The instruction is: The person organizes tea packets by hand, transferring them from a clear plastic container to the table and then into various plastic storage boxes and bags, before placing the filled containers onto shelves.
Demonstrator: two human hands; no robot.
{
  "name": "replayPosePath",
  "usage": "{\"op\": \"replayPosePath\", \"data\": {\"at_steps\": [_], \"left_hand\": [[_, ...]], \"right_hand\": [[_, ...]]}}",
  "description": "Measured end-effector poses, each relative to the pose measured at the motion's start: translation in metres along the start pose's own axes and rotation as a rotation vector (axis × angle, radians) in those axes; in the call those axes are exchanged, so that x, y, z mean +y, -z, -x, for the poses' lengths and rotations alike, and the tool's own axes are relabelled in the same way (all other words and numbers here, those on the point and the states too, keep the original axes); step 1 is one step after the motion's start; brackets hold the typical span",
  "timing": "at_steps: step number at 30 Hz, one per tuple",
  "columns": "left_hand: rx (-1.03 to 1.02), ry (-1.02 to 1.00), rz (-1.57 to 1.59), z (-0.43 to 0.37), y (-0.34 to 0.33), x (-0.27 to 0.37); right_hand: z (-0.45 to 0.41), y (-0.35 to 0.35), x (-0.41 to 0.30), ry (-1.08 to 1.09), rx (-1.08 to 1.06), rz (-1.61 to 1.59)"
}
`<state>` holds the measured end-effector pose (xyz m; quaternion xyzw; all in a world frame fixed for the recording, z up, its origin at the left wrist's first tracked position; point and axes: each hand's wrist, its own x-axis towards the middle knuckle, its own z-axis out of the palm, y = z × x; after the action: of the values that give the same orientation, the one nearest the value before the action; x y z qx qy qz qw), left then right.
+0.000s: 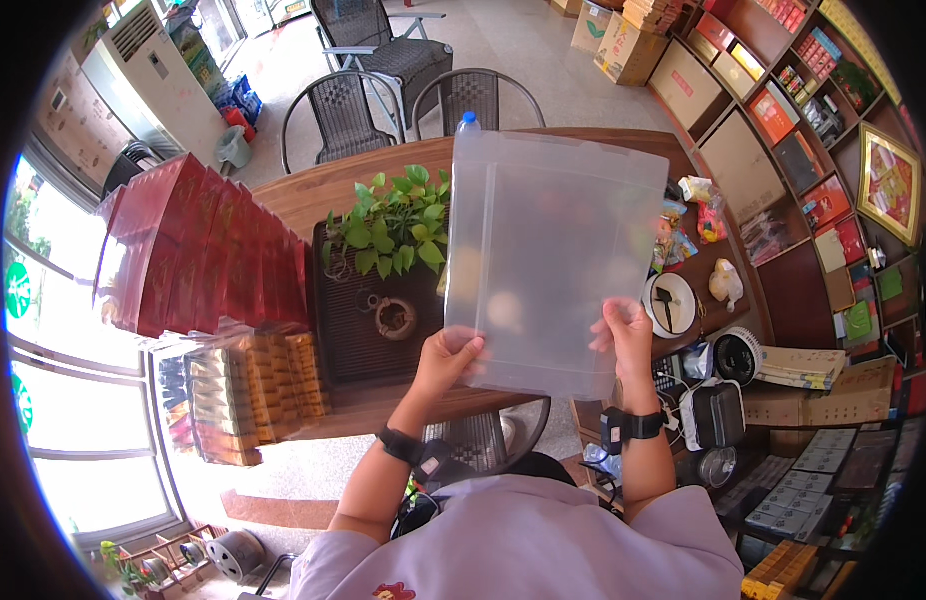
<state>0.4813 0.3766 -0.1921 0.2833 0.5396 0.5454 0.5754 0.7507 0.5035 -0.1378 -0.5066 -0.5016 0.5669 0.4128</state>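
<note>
A large translucent plastic sheet with crease lines and flaps (pixel 553 255), like a flattened clear box, is held up over the wooden table. My left hand (pixel 454 360) pinches its lower left edge between thumb and fingers. Near the lower right edge, my right hand (pixel 622 330) grips it the same way, with some fingers behind the plastic. Part of the table and the things behind the sheet show only as blurs. To the left lie a dark slatted tea tray (pixel 343 322) with a ring-shaped ornament (pixel 395 319), and a green leafy plant (pixel 403 217).
Red boxes (pixel 200 255) in clear wrap and gold packages (pixel 260 390) are stacked at the table's left. A blue-capped bottle (pixel 469 124) stands beyond the sheet. At the right are a white bowl (pixel 669 304), snack packets (pixel 673 232) and a small fan (pixel 737 356).
</note>
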Motion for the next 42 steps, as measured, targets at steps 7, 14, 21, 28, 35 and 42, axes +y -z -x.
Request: {"op": "replayPosePath", "data": {"at_steps": [7,14,21,28,35,42], "left_hand": [[0.173,-0.117,-0.267,-0.022,-0.014,0.019],[0.414,-0.150,-0.099,0.001,0.041,0.025],[0.376,-0.058,-0.123,0.050,0.054,0.002],[0.415,-0.056,-0.104,0.073,0.071,-0.010],[0.386,-0.048,-0.103,0.076,0.077,-0.011],[0.255,-0.034,-0.159,0.069,0.072,-0.001]], "right_hand": [[-0.034,0.002,0.034,-0.015,0.014,0.076],[-0.162,0.025,0.070,0.123,0.289,0.203],[-0.229,-0.007,0.121,0.145,0.157,0.373],[-0.247,-0.018,0.136,0.097,0.150,1.007],[-0.224,-0.032,0.121,0.057,0.106,1.381],[-0.175,-0.024,0.111,0.212,0.005,1.107]]}}
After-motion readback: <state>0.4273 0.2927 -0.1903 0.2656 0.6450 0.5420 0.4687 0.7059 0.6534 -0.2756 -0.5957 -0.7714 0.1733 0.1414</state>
